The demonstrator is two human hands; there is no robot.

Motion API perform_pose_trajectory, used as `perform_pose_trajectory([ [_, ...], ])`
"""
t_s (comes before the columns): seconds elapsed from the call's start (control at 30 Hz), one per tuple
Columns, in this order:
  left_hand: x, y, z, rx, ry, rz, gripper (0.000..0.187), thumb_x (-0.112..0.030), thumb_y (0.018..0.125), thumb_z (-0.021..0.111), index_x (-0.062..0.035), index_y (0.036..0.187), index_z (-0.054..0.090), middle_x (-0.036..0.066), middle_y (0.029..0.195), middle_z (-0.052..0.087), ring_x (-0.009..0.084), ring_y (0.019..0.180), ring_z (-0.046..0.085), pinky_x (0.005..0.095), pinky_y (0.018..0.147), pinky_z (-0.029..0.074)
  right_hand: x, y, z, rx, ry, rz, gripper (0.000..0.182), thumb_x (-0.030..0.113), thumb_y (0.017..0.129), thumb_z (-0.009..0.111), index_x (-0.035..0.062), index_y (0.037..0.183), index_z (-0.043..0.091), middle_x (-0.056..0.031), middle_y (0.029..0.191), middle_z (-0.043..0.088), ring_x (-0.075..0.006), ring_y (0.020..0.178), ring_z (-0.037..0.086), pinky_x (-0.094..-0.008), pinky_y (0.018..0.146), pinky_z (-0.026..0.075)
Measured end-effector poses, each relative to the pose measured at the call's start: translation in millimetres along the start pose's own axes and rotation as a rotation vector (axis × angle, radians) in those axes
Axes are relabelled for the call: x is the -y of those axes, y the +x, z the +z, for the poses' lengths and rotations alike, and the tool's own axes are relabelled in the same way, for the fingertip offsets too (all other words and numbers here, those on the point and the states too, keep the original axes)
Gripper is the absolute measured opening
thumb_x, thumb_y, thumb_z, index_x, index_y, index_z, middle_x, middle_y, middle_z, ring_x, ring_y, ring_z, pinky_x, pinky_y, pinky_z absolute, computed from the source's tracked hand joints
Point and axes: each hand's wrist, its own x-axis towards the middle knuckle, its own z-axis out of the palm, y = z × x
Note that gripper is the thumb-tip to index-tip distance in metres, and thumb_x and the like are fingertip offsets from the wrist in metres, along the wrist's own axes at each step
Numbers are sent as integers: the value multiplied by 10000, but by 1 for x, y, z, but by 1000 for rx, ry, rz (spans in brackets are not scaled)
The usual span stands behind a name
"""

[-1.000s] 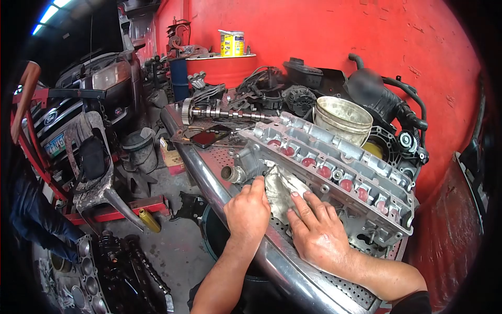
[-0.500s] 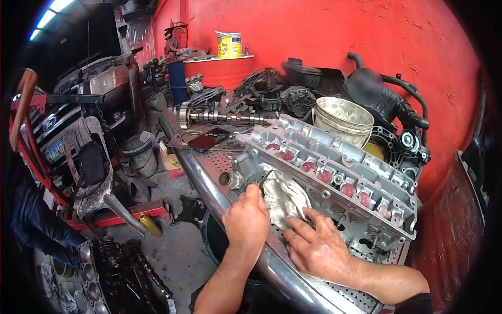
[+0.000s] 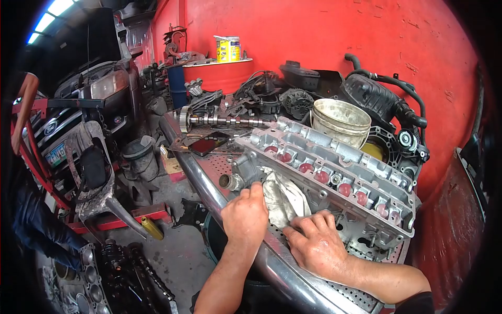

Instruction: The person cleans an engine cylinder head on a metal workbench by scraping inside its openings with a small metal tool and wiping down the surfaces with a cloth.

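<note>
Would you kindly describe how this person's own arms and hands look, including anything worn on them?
The left hand and right hand are ungloved, with no rings or watch visible. Both forearms are bare, and a shine shows on the back of the right hand. A dark sleeve shows near the right elbow.

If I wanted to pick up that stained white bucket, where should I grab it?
Probably best by the rim, reaching from above: thumb inside, fingers outside. The bucket has its open mouth facing up, so the edge is easy to reach, while the metal engine part in front partly hides its lower wall.
</note>
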Motion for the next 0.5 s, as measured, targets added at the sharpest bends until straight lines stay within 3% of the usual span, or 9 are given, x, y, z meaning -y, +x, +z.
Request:
perform_pose_trajectory([
  [0.13, 4, -9, 5, -13, -51, 47, 228, -127, 884, 698, -68, 1105, 707, 116, 799, 698, 325, 675, 707, 440, 606, 568, -10, -1, 13, 9, 22, 9, 396, 201, 890, 668, 30, 1247, 672, -220, 1416, 538, -443, 1311, 496, -533, 1047, 455],
  [0.2, 6, -7, -4, 56, -102, 204, 232, -123, 881, 700, -80, 1109, 708, 112, 789, 688, 322, 673, 704, 439, 608, 567, -5, -3, 6, 9, 25, -1, 395, 199, 890, 668, 30, 1247, 671, -219, 1414, 537, -440, 1312, 496, -530, 1046, 457],
  [0.43, -2, -4, 5, -34, -39, -54, 206, -141, 902, 685, -98, 1102, 715, 123, 805, 711, 338, 696, 713, 449, 616, 570, -1, -2, 2, 20, 49, -17, 392, 192, 890, 664, 31, 1247, 667, -215, 1406, 533, -430, 1313, 494, -520, 1043, 462],
  [0.5, -8, -7, -7, 148, -132, 11, 182, -154, 922, 671, -91, 1084, 724, 138, 832, 730, 366, 710, 713, 469, 632, 574, -1, -4, 1, 20, 53, -13, 391, 191, 890, 663, 31, 1247, 666, -214, 1404, 532, -427, 1314, 494, -517, 1042, 463],
])
